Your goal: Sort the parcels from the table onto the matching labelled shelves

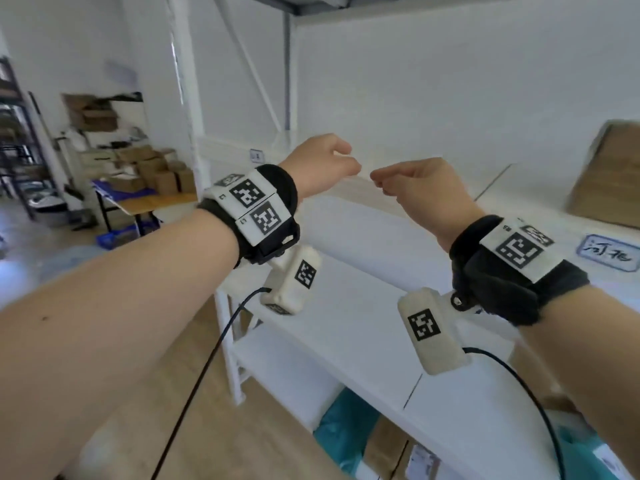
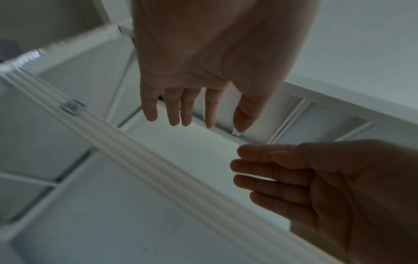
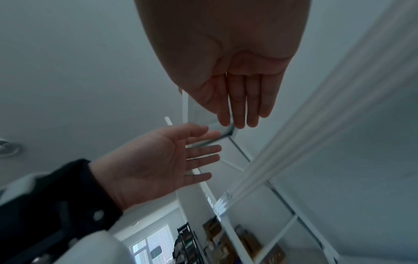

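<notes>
Both my hands are raised in front of a white shelf unit (image 1: 353, 306) and hold nothing. My left hand (image 1: 341, 161) is by the upper shelf's edge with relaxed fingers, which the left wrist view (image 2: 192, 114) shows straight and apart. Just to its right, my right hand (image 1: 391, 183) nearly meets it fingertip to fingertip, and its fingers (image 3: 239, 110) are straight too. A brown cardboard parcel (image 1: 609, 174) leans on the same shelf at the far right, above a blue handwritten label (image 1: 609, 252). I cannot read the small label (image 1: 256, 155) on the shelf rail near my left hand.
Teal bags (image 1: 346, 431) and a cardboard parcel (image 1: 384, 448) lie on the bottom shelf. A table (image 1: 152, 202) stacked with cardboard boxes (image 1: 156, 171) stands at the back left, with dark racks (image 1: 17, 150) beyond it. Cables hang from both wrist cameras.
</notes>
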The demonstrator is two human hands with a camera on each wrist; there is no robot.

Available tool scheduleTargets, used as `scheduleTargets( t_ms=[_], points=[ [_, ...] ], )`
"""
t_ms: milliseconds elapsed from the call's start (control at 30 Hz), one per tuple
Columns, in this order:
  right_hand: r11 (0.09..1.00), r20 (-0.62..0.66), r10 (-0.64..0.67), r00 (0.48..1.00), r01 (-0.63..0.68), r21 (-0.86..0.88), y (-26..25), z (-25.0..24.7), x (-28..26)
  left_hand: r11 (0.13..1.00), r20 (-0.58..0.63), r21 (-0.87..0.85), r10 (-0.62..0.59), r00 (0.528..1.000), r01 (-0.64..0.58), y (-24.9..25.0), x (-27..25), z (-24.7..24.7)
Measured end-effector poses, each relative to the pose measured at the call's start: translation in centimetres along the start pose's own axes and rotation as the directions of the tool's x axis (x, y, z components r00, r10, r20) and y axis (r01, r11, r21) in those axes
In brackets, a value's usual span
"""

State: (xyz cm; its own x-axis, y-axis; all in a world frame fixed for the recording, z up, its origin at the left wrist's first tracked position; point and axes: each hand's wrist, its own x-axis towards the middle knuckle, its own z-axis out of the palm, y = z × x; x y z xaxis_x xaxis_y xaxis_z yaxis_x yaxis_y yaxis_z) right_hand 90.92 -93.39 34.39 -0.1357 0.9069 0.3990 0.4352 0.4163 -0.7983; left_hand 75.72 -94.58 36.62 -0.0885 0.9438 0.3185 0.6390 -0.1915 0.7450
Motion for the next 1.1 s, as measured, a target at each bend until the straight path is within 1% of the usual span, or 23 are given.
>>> scheduleTargets(
  t_ms=[100, 200, 300, 400, 500, 600, 700, 800, 900, 1000, 1100],
  points=[
    [0.998, 0.079, 0.038, 0.996, -0.035, -0.043, 0.4, 4.5, -0.1, 0.985, -0.005, 0.168, -0.039, 0.999, 0.039, -4.3, -0.9, -2.5],
    [0.986, 0.131, 0.046, 0.99, -0.023, -0.167, 0.4, 8.8, 0.1, 0.943, -0.008, 0.327, -0.058, 0.998, 0.058, -8.4, -1.2, -5.0],
    [0.964, 0.169, 0.078, 0.983, -0.031, -0.263, 0.1, 13.1, 0.7, 0.902, -0.012, 0.42, -0.101, 0.995, 0.097, -12.5, -0.6, -7.3],
    [0.947, 0.187, 0.095, 0.978, -0.031, -0.32, -1.2, 18.2, 2.1, 0.876, 0.006, 0.464, -0.147, 0.989, 0.128, -17.2, 0.6, -10.1],
    [0.94, 0.205, 0.105, 0.973, -0.03, -0.34, -2.5, 23.7, 3.7, 0.857, 0.011, 0.5, -0.155, 0.988, 0.129, -21.6, 1.6, -12.8],
    [0.931, 0.228, 0.092, 0.969, -0.002, -0.366, -3.6, 29.3, 5.4, 0.814, 0.024, 0.57, -0.153, 0.988, 0.112, -25.9, 2.6, -15.3],
    [0.915, 0.258, 0.072, 0.963, 0.04, -0.402, -4.6, 34.8, 7.0, 0.766, 0.061, 0.635, -0.185, 0.981, 0.105, -30.3, 3.5, -17.7],
    [0.919, 0.271, 0.059, 0.961, 0.054, -0.391, -5.4, 39.7, 8.4, 0.762, 0.067, 0.635, -0.219, 0.973, 0.128, -34.6, 4.3, -19.9],
    [0.925, 0.282, 0.043, 0.959, 0.068, -0.374, -5.8, 44.0, 9.4, 0.772, 0.047, 0.614, -0.242, 0.969, 0.163, -38.5, 4.9, -21.9],
    [0.934, 0.334, 0.036, 0.942, 0.087, -0.345, -5.4, 48.5, 10.4, 0.765, 0.023, 0.608, -0.287, 0.958, 0.215, -42.4, 5.9, -23.2],
    [0.933, 0.372, 0.046, 0.927, 0.093, -0.348, -4.2, 53.1, 12.3, 0.756, 0.031, 0.604, -0.337, 0.941, 0.251, -46.0, 7.0, -24.0]
  ],
)
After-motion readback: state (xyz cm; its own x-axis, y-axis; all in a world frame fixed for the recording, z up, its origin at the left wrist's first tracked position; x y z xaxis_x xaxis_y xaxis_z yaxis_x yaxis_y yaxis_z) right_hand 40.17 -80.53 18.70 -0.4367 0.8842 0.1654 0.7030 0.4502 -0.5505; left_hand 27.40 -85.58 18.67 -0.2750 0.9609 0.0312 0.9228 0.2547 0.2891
